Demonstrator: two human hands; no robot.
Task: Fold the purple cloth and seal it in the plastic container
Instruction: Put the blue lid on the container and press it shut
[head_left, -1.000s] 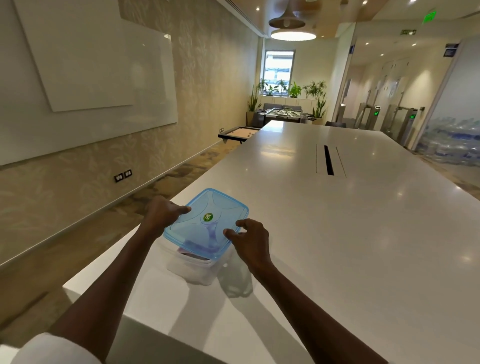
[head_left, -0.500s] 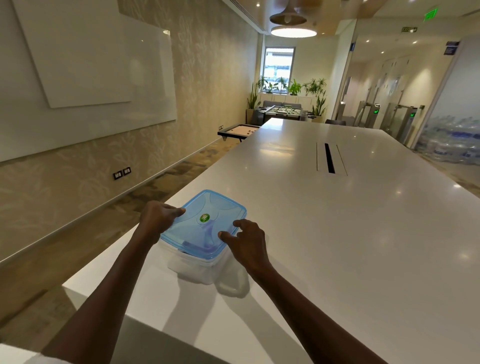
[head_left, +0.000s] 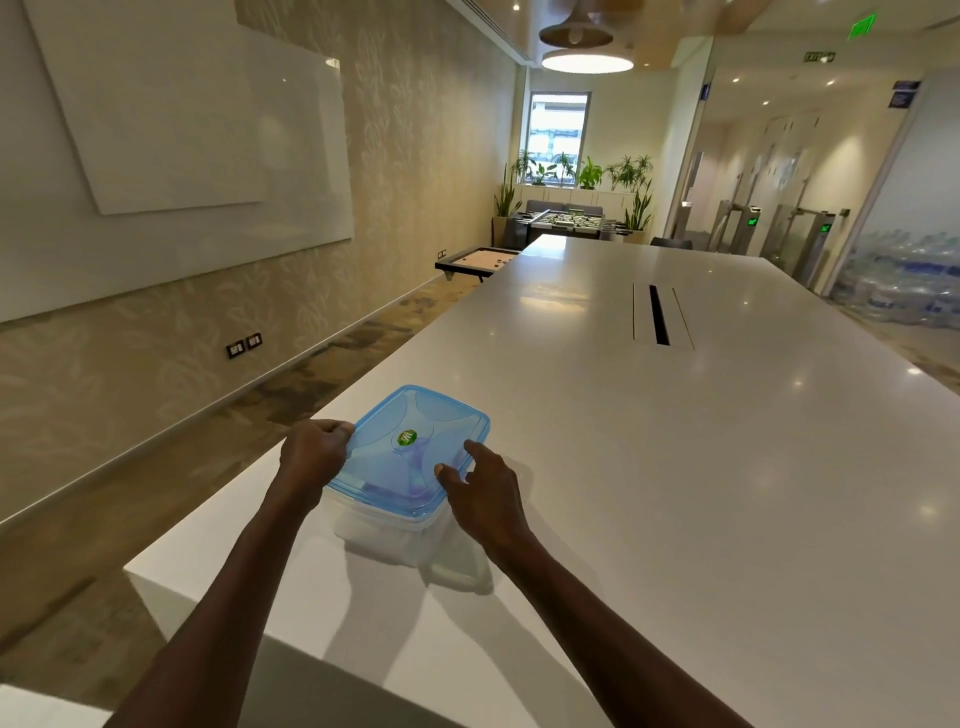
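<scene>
A clear plastic container (head_left: 384, 540) stands near the left corner of the long white table (head_left: 675, 467). A translucent blue lid (head_left: 415, 447) with a green sticker lies flat on top of it. A trace of the purple cloth (head_left: 415, 470) shows faintly through the lid. My left hand (head_left: 314, 454) grips the lid's left edge with curled fingers. My right hand (head_left: 480, 486) rests on the lid's right front corner, thumb and fingertips pressing on its rim.
The table's left edge and near corner lie close to the container. A cable slot (head_left: 661, 322) is set into the middle of the table farther back. A whiteboard (head_left: 171, 130) hangs on the left wall, and a low game table (head_left: 475, 258) stands beyond.
The lid was tilted up at its far side and has come down flat onto the container. Both hands stayed on its edges and moved down with it.
</scene>
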